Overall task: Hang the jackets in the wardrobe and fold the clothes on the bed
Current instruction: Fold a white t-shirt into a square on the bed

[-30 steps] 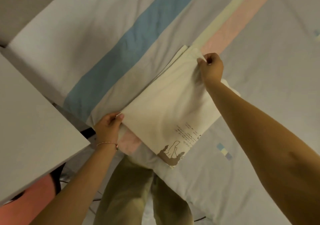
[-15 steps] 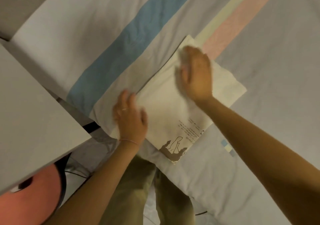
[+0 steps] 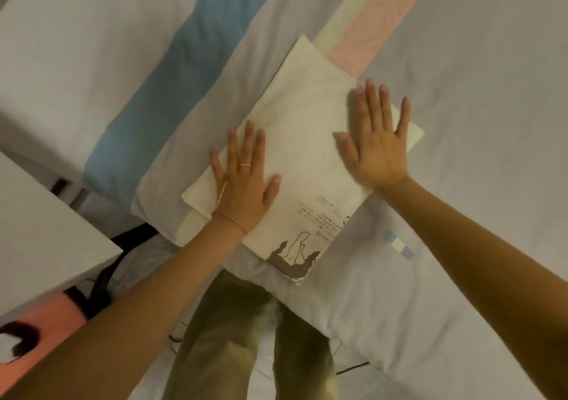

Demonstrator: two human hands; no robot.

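A cream T-shirt (image 3: 302, 150) with a brown print lies folded into a rectangle near the corner of the bed (image 3: 479, 98). My left hand (image 3: 246, 181) presses flat on its near left part, fingers straight and spread. My right hand (image 3: 376, 136) presses flat on its far right part, fingers also spread. Neither hand grips the cloth. No jacket or wardrobe is in view.
The bed cover is pale grey with a blue stripe (image 3: 172, 82) and a pink stripe (image 3: 372, 21). A white table top (image 3: 40, 233) stands at the left, with a pink object (image 3: 40, 335) beneath it. My legs in khaki trousers (image 3: 221, 338) stand at the bed's corner.
One second ago both hands pinched the shirt's edges and laid the fold down. They let go, and now both palms lie flat on the folded shirt, slid outward across it.
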